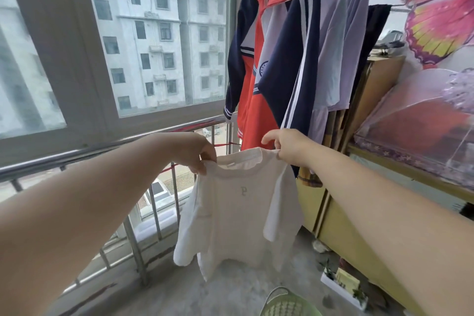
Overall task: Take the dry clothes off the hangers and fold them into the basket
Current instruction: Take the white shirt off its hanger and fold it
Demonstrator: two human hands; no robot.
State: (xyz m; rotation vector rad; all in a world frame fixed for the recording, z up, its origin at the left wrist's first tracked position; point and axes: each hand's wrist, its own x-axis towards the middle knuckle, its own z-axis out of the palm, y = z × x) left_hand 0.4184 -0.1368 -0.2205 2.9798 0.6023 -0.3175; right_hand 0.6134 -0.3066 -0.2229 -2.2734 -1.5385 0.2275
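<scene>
A small white T-shirt (238, 215) with a faint letter on its chest hangs in the air in front of me. My left hand (197, 151) pinches its left shoulder and my right hand (289, 147) pinches its right shoulder. No hanger shows in it. Behind it, a navy, red and white jacket (272, 54) hangs from the rack above. A lilac garment (338, 41) and a dark one (374, 33) hang to the right of the jacket. The rim of a pale green basket (287, 303) shows on the floor at the bottom edge.
A steel railing (77, 154) and large windows (159, 41) run along the left. A yellow cabinet (341, 233) stands at the right under a pink mesh cover (420, 123). Beside the basket, a white planter box (343, 287) lies on the concrete floor.
</scene>
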